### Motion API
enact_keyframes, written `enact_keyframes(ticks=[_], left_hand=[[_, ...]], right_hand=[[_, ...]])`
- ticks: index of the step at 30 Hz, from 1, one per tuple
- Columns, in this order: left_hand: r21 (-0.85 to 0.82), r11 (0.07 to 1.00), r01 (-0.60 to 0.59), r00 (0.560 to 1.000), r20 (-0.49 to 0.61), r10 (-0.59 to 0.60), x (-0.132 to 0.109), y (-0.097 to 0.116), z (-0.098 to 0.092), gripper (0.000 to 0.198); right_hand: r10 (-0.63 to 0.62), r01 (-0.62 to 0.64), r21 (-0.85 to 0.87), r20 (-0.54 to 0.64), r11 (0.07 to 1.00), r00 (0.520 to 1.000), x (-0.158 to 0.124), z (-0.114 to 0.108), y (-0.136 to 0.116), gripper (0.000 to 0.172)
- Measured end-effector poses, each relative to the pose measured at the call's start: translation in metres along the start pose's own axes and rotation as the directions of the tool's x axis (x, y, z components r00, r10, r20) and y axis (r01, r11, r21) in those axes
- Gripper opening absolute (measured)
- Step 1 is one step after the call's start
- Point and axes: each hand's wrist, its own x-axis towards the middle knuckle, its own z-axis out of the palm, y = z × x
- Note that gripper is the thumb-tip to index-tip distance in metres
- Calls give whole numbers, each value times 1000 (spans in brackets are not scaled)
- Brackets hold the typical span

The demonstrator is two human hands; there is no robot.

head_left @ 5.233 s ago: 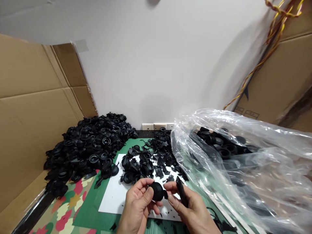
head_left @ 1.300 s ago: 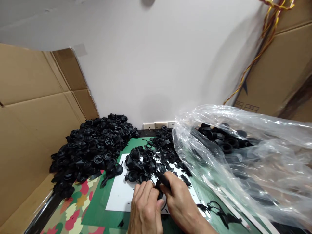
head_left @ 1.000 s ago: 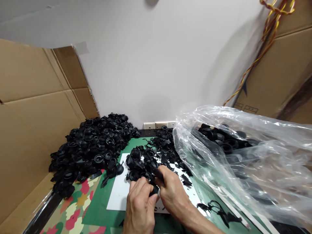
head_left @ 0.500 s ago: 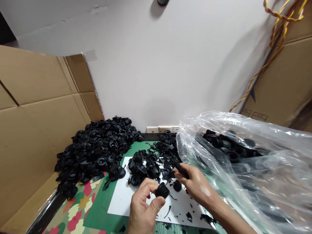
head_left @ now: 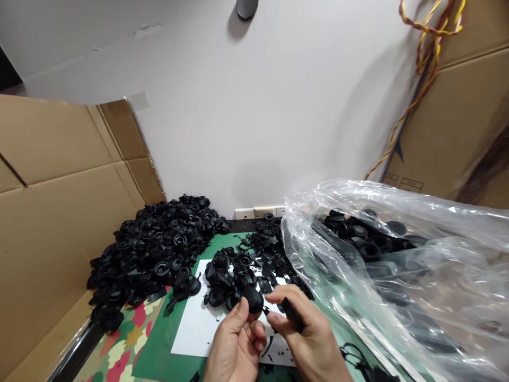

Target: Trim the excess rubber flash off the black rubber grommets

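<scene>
My left hand [head_left: 234, 342] pinches a round black rubber bellows cap [head_left: 253, 300] between thumb and fingers, its smooth domed side turned up. Close on its right, my right hand [head_left: 312, 337] is wrapped round a dark tool handle [head_left: 293, 314]; the tool's working end is hidden. The right thumb and forefinger tips are beside a thin black strip [head_left: 266, 310] at the cap's edge; whether they grip it I cannot tell. Beneath both hands is a white sheet [head_left: 191, 331] strewn with black scraps. Just beyond lies a small heap of similar rubber pieces [head_left: 222, 276].
A large pile of untrimmed black pieces [head_left: 155, 249] leans toward a cardboard box [head_left: 67, 143] at left. On the right, a clear plastic bag [head_left: 302, 239] contains smoother black caps [head_left: 369, 249]. Black scraps [head_left: 274, 244] lie near the wall sockets [head_left: 262, 212]. A green mat [head_left: 155, 345] lies underneath.
The right hand has come in from the right to the cap. The left hand has turned the cap from its ribbed side to its smooth dome. The view has shifted slightly.
</scene>
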Motion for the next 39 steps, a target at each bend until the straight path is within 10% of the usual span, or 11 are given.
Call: enact_keyframes(ticks=[19,28,39], left_hand=[[302,906,-296,943,246,226,4,7,-15,28],[288,790,-541,840,236,489,-3,-11,-13,25],[49,942,-333,924,217,315,11,9,-27,28]], right_hand=[[-114,120,-215,40,969,993,2,18,-1,20],[141,-139,-375,-24,916,990,37,16,8,14],[242,-198,-360,80,912,967,47,-18,4,17]])
